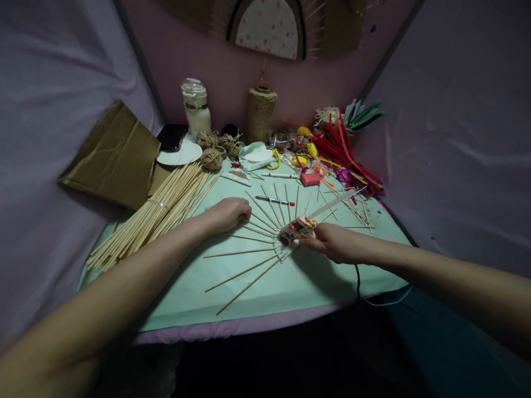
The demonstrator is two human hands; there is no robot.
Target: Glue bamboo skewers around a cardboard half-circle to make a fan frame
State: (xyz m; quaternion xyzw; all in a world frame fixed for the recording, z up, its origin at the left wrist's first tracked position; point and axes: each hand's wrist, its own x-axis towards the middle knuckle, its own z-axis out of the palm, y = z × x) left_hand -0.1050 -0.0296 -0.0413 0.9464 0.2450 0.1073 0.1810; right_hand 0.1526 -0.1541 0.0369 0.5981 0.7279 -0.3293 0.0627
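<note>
My right hand (pixel 332 242) is wrapped around a hot glue gun (pixel 301 226) with a colourful patterned body. A translucent glue stick (pixel 338 202) juts from its back end, up to the right. The gun's tip is over a small pale patterned half-round piece (pixel 286 255), partly hidden by the gun. Thin wooden sticks (pixel 244 251) fan out from this piece to the left and away from me. My left hand (pixel 232 214) rests low over the fan's left side, its fingers closed at the outer end of a stick. Those fingertips are partly hidden.
A banded bundle of wooden sticks (pixel 155 213) lies at left, beside cardboard (pixel 114 155). Twine balls (pixel 212 158), a twine spool (pixel 261 115), a bottle (pixel 196 108) and yellow-handled scissors (pixel 274 160) stand or lie behind. Red pipe cleaners (pixel 346 152) and loose sticks are at right. A dark cord (pixel 358 282) hangs near the front edge.
</note>
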